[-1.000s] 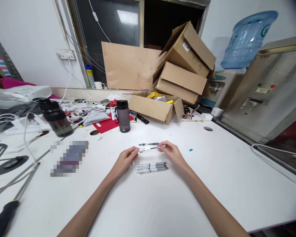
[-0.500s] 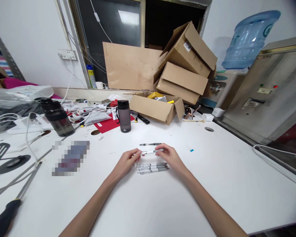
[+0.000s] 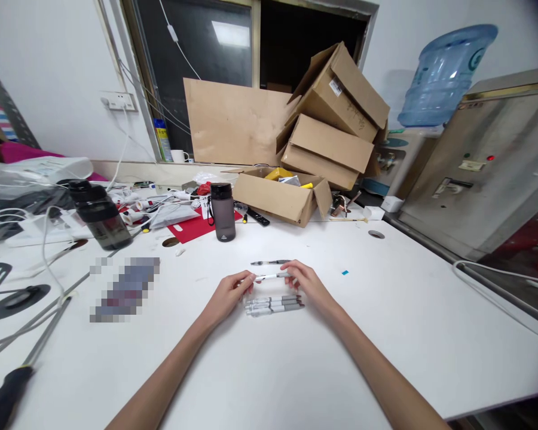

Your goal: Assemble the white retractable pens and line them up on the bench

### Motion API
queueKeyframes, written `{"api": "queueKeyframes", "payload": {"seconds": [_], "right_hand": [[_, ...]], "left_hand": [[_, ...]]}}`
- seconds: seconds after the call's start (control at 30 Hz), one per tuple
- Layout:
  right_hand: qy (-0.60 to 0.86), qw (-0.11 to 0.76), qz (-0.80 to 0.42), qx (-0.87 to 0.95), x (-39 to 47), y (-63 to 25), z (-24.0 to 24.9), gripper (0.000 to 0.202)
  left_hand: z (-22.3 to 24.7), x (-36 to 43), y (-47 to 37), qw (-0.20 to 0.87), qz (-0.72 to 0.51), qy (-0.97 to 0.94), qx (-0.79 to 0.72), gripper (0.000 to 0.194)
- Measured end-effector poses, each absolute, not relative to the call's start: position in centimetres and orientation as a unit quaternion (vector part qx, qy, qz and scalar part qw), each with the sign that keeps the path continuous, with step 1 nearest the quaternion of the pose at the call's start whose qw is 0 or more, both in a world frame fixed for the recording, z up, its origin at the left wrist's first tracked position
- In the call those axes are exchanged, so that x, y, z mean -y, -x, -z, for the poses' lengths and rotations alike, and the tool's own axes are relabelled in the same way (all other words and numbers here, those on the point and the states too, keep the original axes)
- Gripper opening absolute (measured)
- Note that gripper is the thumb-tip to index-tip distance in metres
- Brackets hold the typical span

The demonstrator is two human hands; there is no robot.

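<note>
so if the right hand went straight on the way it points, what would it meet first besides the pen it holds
Probably the dark pen lying just beyond the right hand, though it could pass above; height is unclear.

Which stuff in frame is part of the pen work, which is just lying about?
Pen work:
white pen, held by left hand and right hand
grouped pens
dark pen, probably

Lying about, seemingly:
upright bottle
screwdriver
remote
blue scrap
open carton
</note>
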State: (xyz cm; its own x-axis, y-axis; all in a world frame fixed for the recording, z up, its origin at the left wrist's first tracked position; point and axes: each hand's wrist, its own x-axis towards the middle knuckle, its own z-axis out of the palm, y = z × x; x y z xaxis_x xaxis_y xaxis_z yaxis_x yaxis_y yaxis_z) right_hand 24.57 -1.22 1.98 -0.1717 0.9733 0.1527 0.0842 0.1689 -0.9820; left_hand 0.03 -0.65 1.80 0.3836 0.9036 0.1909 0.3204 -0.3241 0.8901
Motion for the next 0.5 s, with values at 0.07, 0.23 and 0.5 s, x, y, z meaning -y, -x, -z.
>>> {"api": "queueKeyframes", "payload": {"seconds": [0.07, 0.23, 0.5], "right_hand": [[0.422, 0.476, -0.463, 0.618, 1.2, -24.8, -2.2, 0.027], [0.441, 0.446, -0.471, 0.620, 1.2, -24.9, -2.1, 0.034], [0.436, 0.450, -0.432, 0.649, 1.6, -25.4, -3.5, 0.027]], "left_hand": [[-1.7, 0.6, 0.0, 0.403, -0.366, -0.723, -0.425, 0.046], [-1.8, 0.6, -0.1, 0.410, -0.366, -0.725, -0.416, 0.046], [-1.7, 0.5, 0.0, 0.413, -0.366, -0.720, -0.421, 0.047]]}}
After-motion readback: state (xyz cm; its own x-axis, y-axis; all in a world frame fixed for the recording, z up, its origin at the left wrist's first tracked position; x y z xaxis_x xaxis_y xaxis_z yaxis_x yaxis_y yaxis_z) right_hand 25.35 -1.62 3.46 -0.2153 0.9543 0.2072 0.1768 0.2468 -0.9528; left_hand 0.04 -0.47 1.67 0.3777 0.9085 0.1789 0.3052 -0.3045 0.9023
